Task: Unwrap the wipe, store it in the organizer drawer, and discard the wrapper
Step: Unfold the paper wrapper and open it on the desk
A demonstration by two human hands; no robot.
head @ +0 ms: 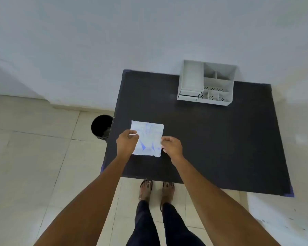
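Your left hand [126,142] and right hand [172,146] pinched the wrapper's [148,139] side edges at frame centre. The organizer [206,82] stood upper right.

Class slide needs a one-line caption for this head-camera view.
Left hand and right hand pinch opposite edges of a white wipe packet over the black table.

Pale wall [96,41]; beige tiled floor [34,157]; black tabletop [220,139] against wall.
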